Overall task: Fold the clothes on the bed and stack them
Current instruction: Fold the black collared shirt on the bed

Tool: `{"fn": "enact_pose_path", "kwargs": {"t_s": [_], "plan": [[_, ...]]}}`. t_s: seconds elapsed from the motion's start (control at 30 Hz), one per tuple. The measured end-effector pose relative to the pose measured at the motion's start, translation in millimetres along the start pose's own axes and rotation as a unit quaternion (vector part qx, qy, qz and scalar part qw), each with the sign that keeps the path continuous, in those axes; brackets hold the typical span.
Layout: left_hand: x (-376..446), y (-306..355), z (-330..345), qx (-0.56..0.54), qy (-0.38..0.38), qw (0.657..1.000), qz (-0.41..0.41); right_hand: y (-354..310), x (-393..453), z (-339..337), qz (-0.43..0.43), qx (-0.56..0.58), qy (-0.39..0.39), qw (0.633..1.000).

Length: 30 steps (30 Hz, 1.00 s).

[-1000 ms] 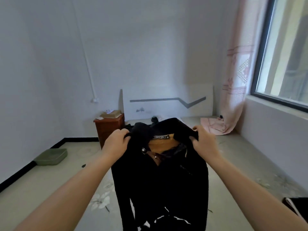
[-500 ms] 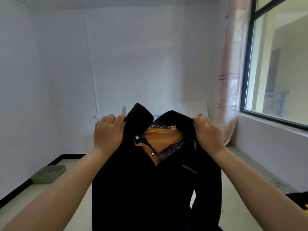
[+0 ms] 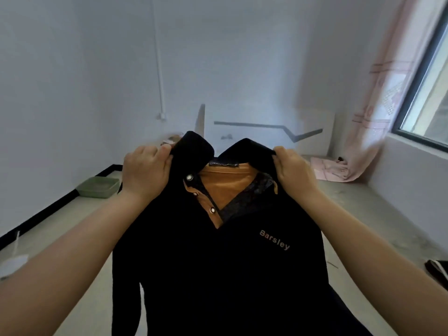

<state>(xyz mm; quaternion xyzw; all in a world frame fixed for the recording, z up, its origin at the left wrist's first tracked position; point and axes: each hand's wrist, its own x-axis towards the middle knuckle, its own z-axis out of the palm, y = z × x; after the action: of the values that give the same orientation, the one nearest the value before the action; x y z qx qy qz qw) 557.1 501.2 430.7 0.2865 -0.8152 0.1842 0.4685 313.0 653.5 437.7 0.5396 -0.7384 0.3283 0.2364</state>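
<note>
A black jacket is held up in the air in front of the camera, front side facing it, hanging down out of frame. The left shoulder, beside the collar, is gripped by the left hand, fingers curled round the fabric. The opposite shoulder is pinched by the right hand in the same way. The collar stands open; an orange lining and three snap buttons are seen inside. "Barsley" lettering is read on the chest.

A green basin is seen on the floor by the left wall. A pink curtain hangs beside the window, its end bunched on the floor. A white panel leans against the far wall.
</note>
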Motion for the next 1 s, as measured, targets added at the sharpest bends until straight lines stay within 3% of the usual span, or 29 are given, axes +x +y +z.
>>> {"fn": "enact_pose_path", "kwargs": {"t_s": [0.33, 0.5, 0.7, 1.0], "plan": [[-125.4, -41.9, 188.0, 0.008, -0.270, 0.961, -0.050, 68.7, -61.3, 240.7, 0.101, -0.014, -0.249, 0.963], [-162.8, -61.4, 270.5, 0.008, -0.347, 0.936, -0.059, 98.6, -80.2, 323.6, 0.134, -0.009, -0.294, 0.946], [-182.0, -84.7, 348.3, -0.021, -0.350, 0.935, -0.050, 125.6, -64.3, 390.2, 0.132, -0.034, -0.274, 0.952], [-148.2, -104.3, 495.4, -0.036, -0.261, 0.964, 0.027, 198.0, -8.9, 472.5, 0.152, -0.094, -0.212, 0.961]]}}
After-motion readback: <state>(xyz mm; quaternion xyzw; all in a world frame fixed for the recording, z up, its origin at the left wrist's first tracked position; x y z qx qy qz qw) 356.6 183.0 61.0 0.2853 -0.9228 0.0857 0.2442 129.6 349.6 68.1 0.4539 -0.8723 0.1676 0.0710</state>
